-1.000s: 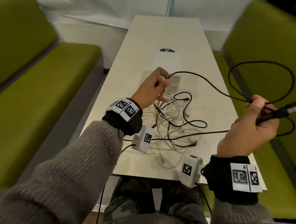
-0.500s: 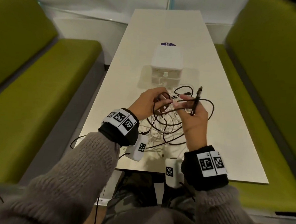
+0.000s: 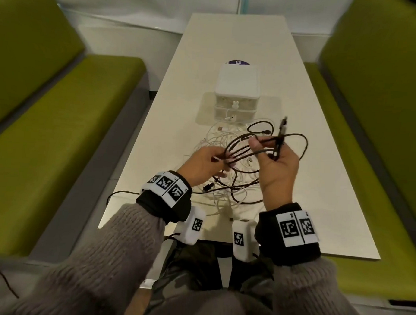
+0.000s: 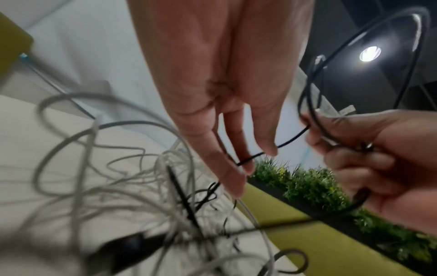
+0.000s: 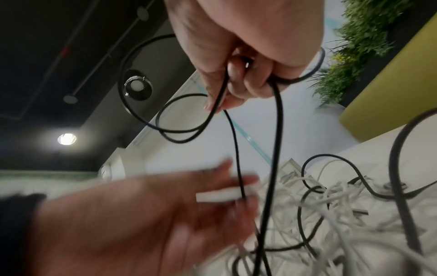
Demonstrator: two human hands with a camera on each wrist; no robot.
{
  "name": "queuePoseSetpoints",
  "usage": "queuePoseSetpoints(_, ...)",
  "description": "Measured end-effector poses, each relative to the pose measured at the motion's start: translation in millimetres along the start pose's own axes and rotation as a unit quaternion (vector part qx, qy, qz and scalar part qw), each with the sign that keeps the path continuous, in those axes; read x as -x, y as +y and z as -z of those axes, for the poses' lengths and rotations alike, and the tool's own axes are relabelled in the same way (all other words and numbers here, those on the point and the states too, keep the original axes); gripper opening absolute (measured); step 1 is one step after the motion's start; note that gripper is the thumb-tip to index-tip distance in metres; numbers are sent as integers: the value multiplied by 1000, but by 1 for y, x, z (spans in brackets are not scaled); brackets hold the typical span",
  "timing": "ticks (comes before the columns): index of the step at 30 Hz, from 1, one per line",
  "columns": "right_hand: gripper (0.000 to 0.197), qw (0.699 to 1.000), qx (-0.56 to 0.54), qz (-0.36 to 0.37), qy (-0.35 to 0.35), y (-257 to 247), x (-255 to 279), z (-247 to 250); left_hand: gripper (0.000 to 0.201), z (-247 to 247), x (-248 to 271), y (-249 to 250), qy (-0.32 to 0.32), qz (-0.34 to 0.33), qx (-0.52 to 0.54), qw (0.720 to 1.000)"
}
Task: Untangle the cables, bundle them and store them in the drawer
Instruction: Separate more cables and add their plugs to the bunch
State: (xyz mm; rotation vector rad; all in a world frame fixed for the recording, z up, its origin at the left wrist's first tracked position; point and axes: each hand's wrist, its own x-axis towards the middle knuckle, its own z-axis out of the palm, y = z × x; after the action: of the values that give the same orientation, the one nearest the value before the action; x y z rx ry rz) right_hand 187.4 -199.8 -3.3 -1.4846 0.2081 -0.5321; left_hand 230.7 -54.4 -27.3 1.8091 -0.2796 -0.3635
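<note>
A black cable (image 3: 304, 143) runs in loops between my two hands above the table. My right hand (image 3: 279, 166) grips the gathered loops in a fist, and one plug sticks up above its fingers. My left hand (image 3: 209, 162), just to its left, pinches the other end of the loops between thumb and extended fingers. The left wrist view shows the strand (image 4: 293, 138) passing from the right hand (image 4: 390, 158) under my left thumb. A tangle of white cables (image 3: 217, 136), with more black cable through it, lies on the table below. The small white drawer unit (image 3: 237, 81) stands behind the tangle.
The long white table (image 3: 309, 186) has green benches on both sides (image 3: 58, 137). A purple sticker (image 3: 238, 62) shows behind the drawer unit. Black leads hang from my wrist cameras over the near table edge.
My right hand has swung in from far right over the bench to meet the left above the tangle. The black cable's wide arc is now gathered into short loops between both hands.
</note>
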Motion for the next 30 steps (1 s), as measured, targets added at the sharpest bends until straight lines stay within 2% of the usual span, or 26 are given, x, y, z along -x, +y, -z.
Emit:
queuePoseSetpoints(2, 18, 998, -19, 26, 47, -9, -4, 9, 13, 4, 3, -16, 3, 17, -104, 994)
queuePoseSetpoints(4, 15, 994, -52, 54, 85, -21, -7, 19, 16, 8, 5, -28, -4, 16, -227, 974)
queuePoseSetpoints(5, 12, 991, -71, 57, 94, -26, -9, 24, 18, 9, 5, -30, -9, 22, -248, 969)
queuePoseSetpoints(7, 8, 990, -99, 41, 87, -35, -10, 32, 31, 8, 4, -25, -13, 45, -221, 974)
queuePoseSetpoints(9, 8, 991, -116, 16, 65, -38, -8, 35, 41, 5, 2, -11, -13, 34, -173, 984)
queuePoseSetpoints(12, 13, 990, -136, -13, 33, -38, -4, 35, 36, 0, 5, 18, -62, -16, -74, 995)
queuePoseSetpoints(15, 21, 989, -138, -44, -5, -38, 1, 30, 36, -8, 15, 45, -113, -13, 61, 992)
queuePoseSetpoints(16, 18, 989, -140, -55, -19, -39, 3, 29, 34, -10, 20, 51, -118, -17, 83, 989)
queuePoseSetpoints(18, 12, 988, -132, -74, -38, -40, 4, 27, 29, -9, 30, 55, -100, -48, 59, 992)
queuePoseSetpoints(20, 13, 989, -105, -84, -59, -39, 5, 27, 31, 6, 35, 54, -23, -76, 4, 997)
queuePoseSetpoints(22, 10, 989, -74, -97, -79, -37, 5, 29, 30, 32, 38, 49, 123, -71, -20, 990)
queuePoseSetpoints(23, 7, 989, -64, -103, -87, -37, 6, 32, 30, 47, 40, 47, 208, -55, -3, 977)
queuePoseSetpoints(25, 4, 988, -57, -111, -93, -35, 7, 37, 35, 83, 49, 38, 349, -37, 23, 936)
queuePoseSetpoints(27, 8, 987, -57, -125, -85, -34, 8, 40, 37, 121, 63, 23, 451, -22, -29, 892)
queuePoseSetpoints(30, 9, 986, -67, -130, -80, -31, 10, 35, 30, 164, 76, -15, 527, 70, -167, 830)
